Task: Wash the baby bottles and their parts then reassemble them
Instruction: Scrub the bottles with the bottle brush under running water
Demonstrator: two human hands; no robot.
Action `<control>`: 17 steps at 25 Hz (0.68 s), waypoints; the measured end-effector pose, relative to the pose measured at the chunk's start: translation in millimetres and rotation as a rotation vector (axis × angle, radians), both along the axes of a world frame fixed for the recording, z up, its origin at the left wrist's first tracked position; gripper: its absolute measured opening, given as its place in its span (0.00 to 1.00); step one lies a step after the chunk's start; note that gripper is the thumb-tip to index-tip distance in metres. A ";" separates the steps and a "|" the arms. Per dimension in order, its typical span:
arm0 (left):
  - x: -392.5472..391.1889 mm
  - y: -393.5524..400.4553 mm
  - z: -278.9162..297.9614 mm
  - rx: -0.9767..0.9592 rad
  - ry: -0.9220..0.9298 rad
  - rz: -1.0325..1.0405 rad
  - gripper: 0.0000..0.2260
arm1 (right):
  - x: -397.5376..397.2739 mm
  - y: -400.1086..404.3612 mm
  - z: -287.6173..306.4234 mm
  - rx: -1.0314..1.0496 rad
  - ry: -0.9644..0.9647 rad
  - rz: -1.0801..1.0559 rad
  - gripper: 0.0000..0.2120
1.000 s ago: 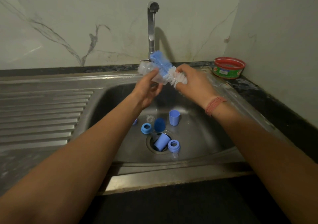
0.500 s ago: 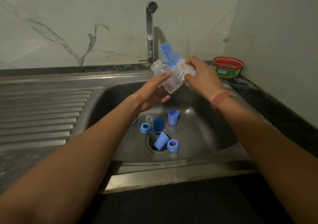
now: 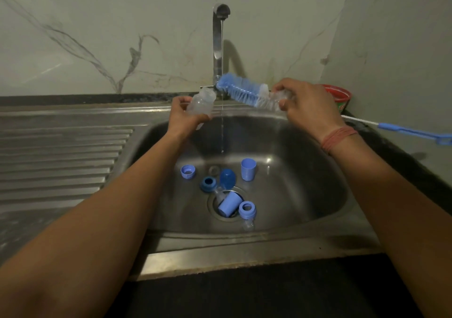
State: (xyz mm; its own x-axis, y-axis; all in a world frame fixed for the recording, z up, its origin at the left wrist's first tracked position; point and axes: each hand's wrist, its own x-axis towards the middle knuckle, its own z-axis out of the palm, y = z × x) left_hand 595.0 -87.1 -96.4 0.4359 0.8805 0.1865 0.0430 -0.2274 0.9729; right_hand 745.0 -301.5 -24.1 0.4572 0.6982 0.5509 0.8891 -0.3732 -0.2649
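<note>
Now, mid-scrub, the left hand (image 3: 186, 117) grips the clear bottle (image 3: 201, 102) beside the tap stream while the right hand (image 3: 309, 105) pinches the bottle brush (image 3: 241, 91); next, probably, rinsing it.

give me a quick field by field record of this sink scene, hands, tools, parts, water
left hand: left hand grips the clear bottle, mouth up toward the tap
right hand: right hand grips the bottle brush by the bristles' white end, out of the bottle
brush handle: blue, sticks out to the right over the counter
tap: running, thin stream falling between bottle and brush
sink: holds loose blue parts, three rings, two caps (one upright, one lying on the drain), a dome cover
counter: red tub behind the right hand
</note>
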 end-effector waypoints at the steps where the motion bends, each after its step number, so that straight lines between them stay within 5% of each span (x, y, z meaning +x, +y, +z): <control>1: -0.3 2.4 -0.9 0.066 0.019 -0.011 0.26 | 0.2 -0.6 0.6 -0.017 -0.017 0.002 0.14; 10: 1.0 5.0 -6.8 0.540 0.155 -0.220 0.26 | 3.3 2.7 -10.0 -0.142 -0.225 0.007 0.14; 17: -1.2 -1.4 -2.5 0.455 0.183 -0.459 0.31 | 1.2 4.7 -18.1 -0.135 -0.246 0.101 0.14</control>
